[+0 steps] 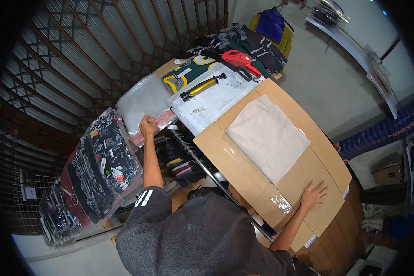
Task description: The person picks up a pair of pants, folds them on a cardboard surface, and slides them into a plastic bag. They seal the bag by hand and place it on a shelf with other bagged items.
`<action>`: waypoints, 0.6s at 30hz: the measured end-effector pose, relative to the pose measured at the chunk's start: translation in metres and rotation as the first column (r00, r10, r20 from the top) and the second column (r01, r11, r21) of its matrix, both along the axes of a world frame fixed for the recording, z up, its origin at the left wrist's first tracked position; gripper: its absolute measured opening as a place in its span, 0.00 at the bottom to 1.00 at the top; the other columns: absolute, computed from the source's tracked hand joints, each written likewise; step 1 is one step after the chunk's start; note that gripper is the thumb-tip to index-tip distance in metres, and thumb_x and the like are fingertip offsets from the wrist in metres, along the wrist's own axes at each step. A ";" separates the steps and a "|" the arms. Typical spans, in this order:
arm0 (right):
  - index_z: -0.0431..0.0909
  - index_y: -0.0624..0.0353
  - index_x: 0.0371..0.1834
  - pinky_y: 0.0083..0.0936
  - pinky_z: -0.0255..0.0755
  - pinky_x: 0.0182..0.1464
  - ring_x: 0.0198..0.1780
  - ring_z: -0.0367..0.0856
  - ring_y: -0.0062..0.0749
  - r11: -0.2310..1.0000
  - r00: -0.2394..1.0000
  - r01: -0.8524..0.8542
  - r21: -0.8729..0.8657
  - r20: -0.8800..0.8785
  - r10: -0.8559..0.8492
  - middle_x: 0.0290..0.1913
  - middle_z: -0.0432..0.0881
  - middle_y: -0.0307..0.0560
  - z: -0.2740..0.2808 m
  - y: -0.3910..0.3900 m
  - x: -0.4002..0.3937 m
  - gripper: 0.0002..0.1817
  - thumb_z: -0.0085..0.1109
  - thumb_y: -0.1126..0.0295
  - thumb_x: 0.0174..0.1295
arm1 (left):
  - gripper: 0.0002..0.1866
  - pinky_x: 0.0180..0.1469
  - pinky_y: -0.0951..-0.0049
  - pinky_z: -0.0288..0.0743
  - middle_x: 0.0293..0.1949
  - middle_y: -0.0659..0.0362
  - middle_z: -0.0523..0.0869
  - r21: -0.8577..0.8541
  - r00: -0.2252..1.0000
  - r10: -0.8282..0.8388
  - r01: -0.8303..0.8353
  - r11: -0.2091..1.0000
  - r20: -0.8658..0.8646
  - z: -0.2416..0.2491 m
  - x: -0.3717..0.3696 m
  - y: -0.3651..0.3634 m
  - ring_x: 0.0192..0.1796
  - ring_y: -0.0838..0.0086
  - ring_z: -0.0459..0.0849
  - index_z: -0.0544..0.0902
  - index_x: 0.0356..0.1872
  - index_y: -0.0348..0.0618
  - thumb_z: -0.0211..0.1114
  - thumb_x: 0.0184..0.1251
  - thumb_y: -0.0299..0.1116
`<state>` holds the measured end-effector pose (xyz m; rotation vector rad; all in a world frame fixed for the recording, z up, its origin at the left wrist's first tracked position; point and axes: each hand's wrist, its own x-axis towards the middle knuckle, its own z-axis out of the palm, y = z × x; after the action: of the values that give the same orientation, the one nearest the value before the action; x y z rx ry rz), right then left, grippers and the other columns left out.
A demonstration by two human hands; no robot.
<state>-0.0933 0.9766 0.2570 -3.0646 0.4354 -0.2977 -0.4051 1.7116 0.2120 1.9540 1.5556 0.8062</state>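
Observation:
My left hand is at the near edge of a stack of clear plastic bags, its fingers curled in and closed on the edge of a bag. How much plastic is between the fingers is hard to see. With its fingers spread, my right hand lies flat on a large cardboard sheet. Beyond that hand, a folded beige garment rests on the same cardboard, with a small red-and-white spot at its right edge.
Packed dark printed shirts lie at left. A yellow-and-black pump-like tool and a red tape dispenser lie on white packs. Dark clothes are piled at the back. A metal rail crosses below the cardboard. A folding grille stands behind.

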 end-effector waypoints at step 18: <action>0.62 0.39 0.85 0.75 0.47 0.78 0.85 0.53 0.59 1.000 1.000 -0.010 0.010 0.007 0.010 0.87 0.56 0.49 0.000 -0.002 -0.001 0.40 0.47 0.33 0.76 | 0.13 0.35 0.79 0.72 0.36 0.67 0.87 -0.141 0.728 -0.034 0.177 0.974 0.685 0.053 0.047 -0.032 0.33 0.84 0.79 0.89 0.45 0.37 0.82 0.65 0.32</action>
<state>-0.0943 0.9749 0.2567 -3.0542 0.4199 -0.3050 -0.3583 1.6793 0.2649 1.3460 1.0127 1.1100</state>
